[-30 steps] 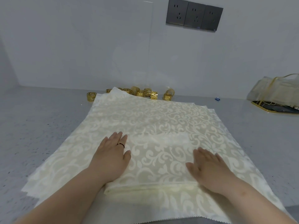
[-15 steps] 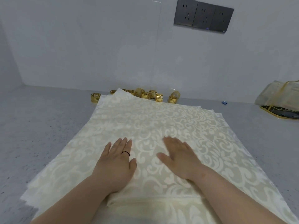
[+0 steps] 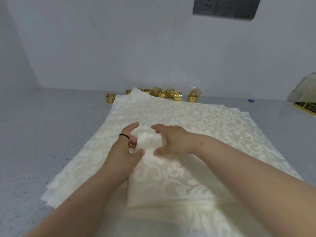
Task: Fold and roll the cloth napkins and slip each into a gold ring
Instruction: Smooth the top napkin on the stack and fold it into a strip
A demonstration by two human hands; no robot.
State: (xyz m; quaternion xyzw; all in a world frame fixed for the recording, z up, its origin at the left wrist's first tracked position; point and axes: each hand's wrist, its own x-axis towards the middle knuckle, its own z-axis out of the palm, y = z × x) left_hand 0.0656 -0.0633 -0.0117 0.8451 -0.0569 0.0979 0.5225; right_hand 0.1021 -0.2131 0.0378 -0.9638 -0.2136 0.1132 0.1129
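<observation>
A folded cream damask napkin lies lengthwise on a flat stack of the same napkins. Its far end is bunched into a white lump between my hands. My left hand, with a dark ring on one finger, curls its fingers and thumb round the lump from the left. From the right, my right hand cups it, fingers above and thumb below. Both hands are motion-blurred. Several gold rings sit behind the stack against the wall, and one gold ring stands apart at the left.
The stack lies on a grey speckled counter with a white wall behind. A gold wire basket holding cloth is at the right edge. A small blue object lies near it. Dark wall sockets are up top.
Both hands were pressing flat on the folded napkin. They have moved forward and together, and now gather its far end into a bunch. The camera has tilted down.
</observation>
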